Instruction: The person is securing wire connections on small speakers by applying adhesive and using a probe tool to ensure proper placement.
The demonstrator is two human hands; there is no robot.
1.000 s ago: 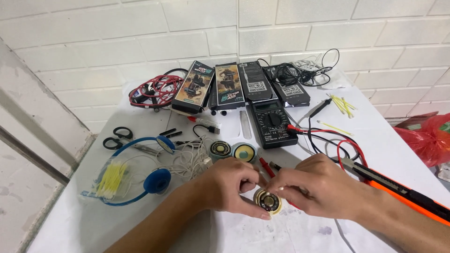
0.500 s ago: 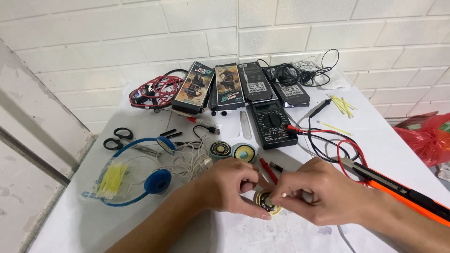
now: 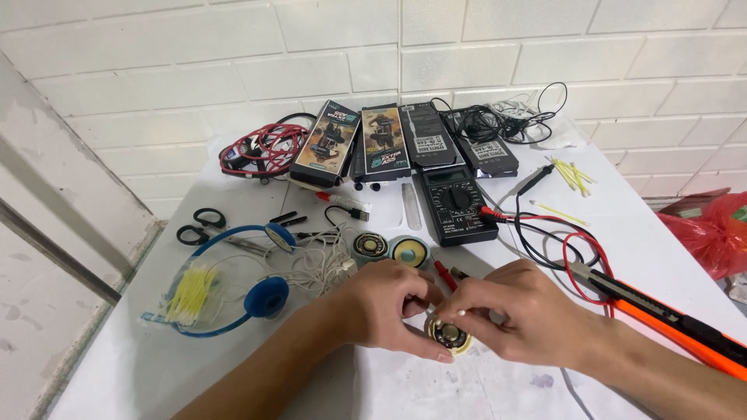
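Small round speaker driver (image 3: 450,336), cream-rimmed with a dark metal centre, held low over the white tabletop (image 3: 638,233) near its front edge, pinched between both hands. Left hand (image 3: 389,305) curled around its left side, thumb under the rim and fingers bent over the top, gripping it. Right hand (image 3: 520,311) closed on the driver's upper right edge, fingertips (image 3: 461,313) pressed to the rim, touching the left hand's fingers. Just behind the hands, two more round drivers lying flat side by side: a dark one (image 3: 369,246) and a pale one with a yellow centre (image 3: 409,251). Red probe tip (image 3: 445,275) just beyond the knuckles, with red and black leads (image 3: 576,247) looping right. Black multimeter (image 3: 454,204) further back, centre. Behind it, a row of upright-lying boxes (image 3: 358,144) against the white brick wall (image 3: 233,62), a tangle of black cables (image 3: 498,120) at right and a red cable coil (image 3: 261,148) at left. Blue headphones (image 3: 249,288) to the left of the hands, over a clear bag of yellow sticks (image 3: 191,292), with white thin wire (image 3: 319,260) bunched between them and the dark driver. Black-handled scissors (image 3: 198,225) further left. Orange and black utility knife (image 3: 669,319) beside the right forearm. Loose yellow sticks (image 3: 572,175) at far right, red plastic bag (image 3: 716,233) off the tabletop's edge.
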